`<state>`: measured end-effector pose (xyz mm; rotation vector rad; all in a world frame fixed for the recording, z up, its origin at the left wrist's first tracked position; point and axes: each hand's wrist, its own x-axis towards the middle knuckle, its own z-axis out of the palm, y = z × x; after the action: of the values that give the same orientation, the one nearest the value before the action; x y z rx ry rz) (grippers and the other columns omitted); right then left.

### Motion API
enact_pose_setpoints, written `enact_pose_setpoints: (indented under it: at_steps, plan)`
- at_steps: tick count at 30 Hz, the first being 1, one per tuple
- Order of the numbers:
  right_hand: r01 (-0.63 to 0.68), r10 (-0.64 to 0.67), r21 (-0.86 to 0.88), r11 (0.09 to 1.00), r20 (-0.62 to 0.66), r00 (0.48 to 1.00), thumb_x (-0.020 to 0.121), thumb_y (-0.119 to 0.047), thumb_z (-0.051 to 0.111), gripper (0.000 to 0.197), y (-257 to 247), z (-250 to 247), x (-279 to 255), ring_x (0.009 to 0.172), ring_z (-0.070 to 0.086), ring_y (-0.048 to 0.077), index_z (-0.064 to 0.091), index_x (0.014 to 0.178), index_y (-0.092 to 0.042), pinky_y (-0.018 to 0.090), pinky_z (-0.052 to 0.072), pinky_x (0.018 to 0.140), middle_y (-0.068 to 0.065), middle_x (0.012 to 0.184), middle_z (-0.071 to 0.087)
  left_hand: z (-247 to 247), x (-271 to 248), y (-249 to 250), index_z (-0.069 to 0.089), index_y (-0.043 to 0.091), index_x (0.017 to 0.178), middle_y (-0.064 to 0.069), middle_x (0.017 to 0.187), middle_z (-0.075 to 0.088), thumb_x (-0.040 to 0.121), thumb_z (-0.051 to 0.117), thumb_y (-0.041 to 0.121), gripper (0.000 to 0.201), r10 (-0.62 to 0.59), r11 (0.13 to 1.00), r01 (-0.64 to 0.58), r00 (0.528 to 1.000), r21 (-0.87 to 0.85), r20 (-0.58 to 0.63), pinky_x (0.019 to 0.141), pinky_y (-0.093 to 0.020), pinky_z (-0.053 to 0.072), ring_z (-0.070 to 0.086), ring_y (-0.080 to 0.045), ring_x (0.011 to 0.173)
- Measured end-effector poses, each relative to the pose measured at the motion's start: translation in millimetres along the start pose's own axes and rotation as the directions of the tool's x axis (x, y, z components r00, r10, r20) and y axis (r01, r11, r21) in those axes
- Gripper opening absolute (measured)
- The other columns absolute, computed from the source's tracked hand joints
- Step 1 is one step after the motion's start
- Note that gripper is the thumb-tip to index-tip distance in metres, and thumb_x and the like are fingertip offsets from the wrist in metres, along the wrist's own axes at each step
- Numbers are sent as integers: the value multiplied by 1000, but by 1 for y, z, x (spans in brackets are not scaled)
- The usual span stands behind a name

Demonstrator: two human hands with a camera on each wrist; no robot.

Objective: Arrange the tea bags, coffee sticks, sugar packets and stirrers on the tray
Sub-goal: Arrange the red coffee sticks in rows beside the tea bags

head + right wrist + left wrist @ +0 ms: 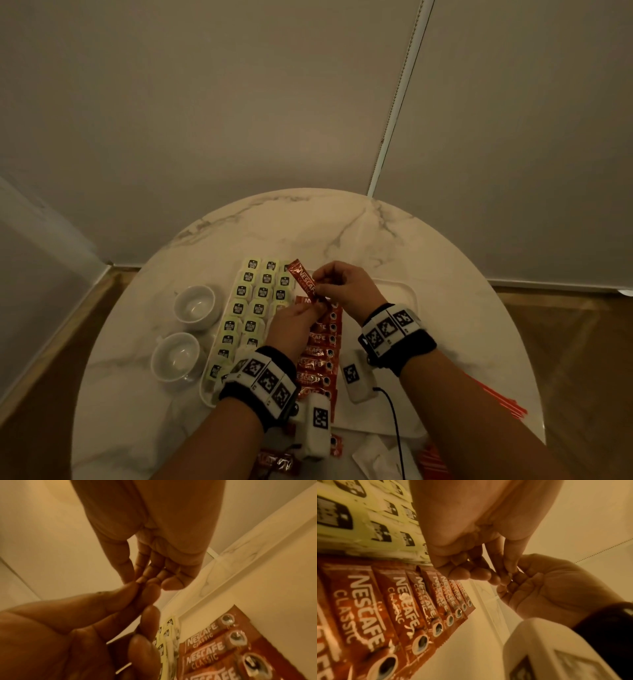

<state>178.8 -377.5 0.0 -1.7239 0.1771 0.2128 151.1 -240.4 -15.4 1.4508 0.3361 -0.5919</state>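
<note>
Above the white tray [394, 298] I hold one red coffee stick [301, 274], tilted with its top end toward the far left. My left hand [313, 308] pinches its lower end and my right hand [320, 284] pinches it just above. Green tea bags [253, 298] lie in rows on the tray's left part, and beside them runs a column of red coffee sticks [318, 356]. The left wrist view shows those coffee sticks [402, 608] and tea bags [376, 520] below my curled fingers [477, 574]. In the right wrist view both hands meet fingertip to fingertip [145, 582].
Two white cups [195, 305] [176, 356] stand left of the tray on the round marble table [342, 226]. Red stirrers [503, 401] lie at the table's right edge. Loose coffee sticks [277, 459], white packets [376, 455] and red-striped packets [435, 459] lie near me.
</note>
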Motion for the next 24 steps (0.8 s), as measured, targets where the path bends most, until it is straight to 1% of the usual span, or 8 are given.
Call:
enact_pose_setpoints:
  at_steps: [4, 7, 8, 11, 15, 18, 20, 24]
  plan:
    - [-4, 14, -144, 990, 65, 998, 81, 5, 64, 19, -4, 3, 8, 60, 62, 0, 64, 93, -9, 14, 48, 57, -4, 73, 65, -1, 7, 3, 76, 17, 86, -10, 91, 74, 74, 69, 40, 28, 43, 987, -43, 999, 154, 6, 94, -52, 50, 69, -30, 93]
    - [17, -23, -300, 954, -16, 1000, 82, -3, 64, 14, 0, 3, 17, 61, 57, 7, 65, 91, -14, 17, 47, 55, -3, 71, 63, -2, 10, 4, 73, 18, 99, -2, 94, 73, 87, 64, 30, 20, 67, 952, -64, 998, 299, 0, 86, -35, 54, 68, -17, 89]
    - [18, -41, -380, 925, -52, 998, 82, -6, 64, 13, 4, 2, 21, 61, 54, 8, 65, 90, -16, 19, 45, 56, -4, 70, 61, -3, 11, 3, 72, 17, 101, -1, 93, 72, 89, 62, 28, 19, 76, 937, -69, 997, 343, -6, 83, -33, 54, 67, -16, 87]
    - [-52, -26, -542, 839, -135, 990, 82, -12, 62, 14, 22, -1, 32, 69, 55, 12, 69, 90, -21, 25, 46, 63, -7, 72, 59, -8, 8, -2, 71, 17, 98, -4, 90, 72, 90, 59, 26, 17, 88, 881, -76, 996, 466, -4, 81, -37, 55, 68, -21, 85]
    - [-133, 20, -591, 796, -193, 981, 84, -13, 58, 20, 40, -1, 40, 82, 61, 16, 71, 92, -26, 32, 53, 76, -3, 87, 67, -12, 0, -11, 68, 22, 104, 3, 98, 69, 92, 55, 27, 18, 68, 791, -99, 995, 604, 75, 86, -35, 54, 66, -14, 88]
    - [-129, 26, -601, 789, -177, 984, 84, -9, 55, 21, 46, 1, 45, 87, 62, 18, 68, 92, -24, 35, 53, 81, 0, 95, 69, -17, -5, -16, 67, 22, 109, 3, 102, 68, 93, 53, 29, 22, 43, 705, -130, 989, 697, 141, 87, -34, 53, 65, -12, 91]
    - [-134, 43, -618, 775, -160, 986, 84, -10, 54, 21, 50, 3, 47, 90, 62, 19, 64, 87, -27, 38, 53, 84, -1, 98, 69, -20, -8, -20, 66, 22, 112, 3, 105, 67, 94, 52, 32, 25, 32, 647, -147, 986, 748, 166, 89, -34, 52, 63, -11, 93]
    - [-142, 53, -630, 763, -157, 986, 84, -10, 54, 25, 56, 6, 52, 93, 62, 20, 62, 83, -33, 39, 52, 88, -2, 100, 69, -27, -11, -26, 63, 24, 115, 5, 108, 66, 94, 52, 37, 27, 12, 622, -153, 982, 768, 186, 90, -34, 52, 62, -10, 95]
